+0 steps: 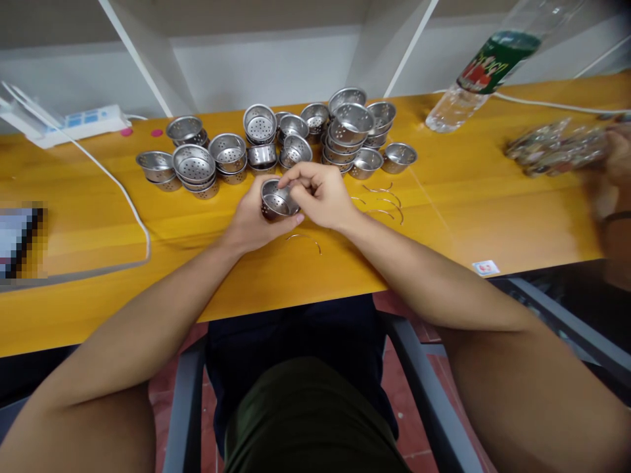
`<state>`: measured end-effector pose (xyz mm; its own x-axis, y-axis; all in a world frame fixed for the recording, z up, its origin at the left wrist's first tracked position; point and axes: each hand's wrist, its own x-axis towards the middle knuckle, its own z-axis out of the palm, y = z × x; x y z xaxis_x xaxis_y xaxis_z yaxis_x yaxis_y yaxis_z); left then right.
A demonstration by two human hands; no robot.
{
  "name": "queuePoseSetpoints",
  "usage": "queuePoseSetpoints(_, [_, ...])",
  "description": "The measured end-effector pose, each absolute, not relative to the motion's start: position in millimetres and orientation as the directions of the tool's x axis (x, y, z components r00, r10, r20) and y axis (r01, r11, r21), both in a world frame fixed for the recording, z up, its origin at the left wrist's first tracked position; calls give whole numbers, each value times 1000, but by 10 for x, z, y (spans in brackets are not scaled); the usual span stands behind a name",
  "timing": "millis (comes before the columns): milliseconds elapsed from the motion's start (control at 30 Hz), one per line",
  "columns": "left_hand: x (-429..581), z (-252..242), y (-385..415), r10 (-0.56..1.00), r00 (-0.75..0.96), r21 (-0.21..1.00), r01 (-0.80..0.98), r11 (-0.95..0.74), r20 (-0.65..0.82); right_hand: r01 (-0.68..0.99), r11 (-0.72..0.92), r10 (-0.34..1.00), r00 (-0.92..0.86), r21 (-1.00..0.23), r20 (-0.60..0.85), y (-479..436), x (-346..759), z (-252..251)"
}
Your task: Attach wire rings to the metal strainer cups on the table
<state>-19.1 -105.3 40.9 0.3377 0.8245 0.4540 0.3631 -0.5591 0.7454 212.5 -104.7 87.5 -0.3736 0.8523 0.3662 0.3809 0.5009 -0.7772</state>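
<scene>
My left hand [252, 220] is wrapped around a small perforated metal cup [279, 200], its opening tilted toward me. At the cup's right rim, my right hand [320, 194] is closed in a pinch, with its index finger bent over the opening. Whatever lies between those fingertips is too small or hidden to make out. Just below the hands a thin curved wire [304, 238] lies on the table. Several more curved wires [389, 202] are to the right of my right hand. Behind both hands stand stacks of similar metal cups [229, 152].
On the yellow wooden table [221, 282] a white power strip [83, 125] with a cable sits at the back left. A plastic bottle [486, 72] stands at the back right. At far right, another person's hand [620, 154] is by blurred clear plastic packets [557, 148].
</scene>
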Motion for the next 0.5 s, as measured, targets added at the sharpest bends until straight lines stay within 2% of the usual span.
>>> queuePoseSetpoints(100, [-213, 364, -1002, 836, 314, 779, 320, -539, 450, 171, 537, 769, -501, -826, 397, -961, 2250, 888])
queuePoseSetpoints(267, [-237, 283, -922, 834, 305, 803, 258, -538, 461, -99, 456, 644, -649, -884, 405, -805, 2368, 838])
queuePoseSetpoints(500, [-267, 219, -863, 800, 307, 759, 272, -592, 515, -138, 391, 669, -636, -910, 384, -752, 2356, 740])
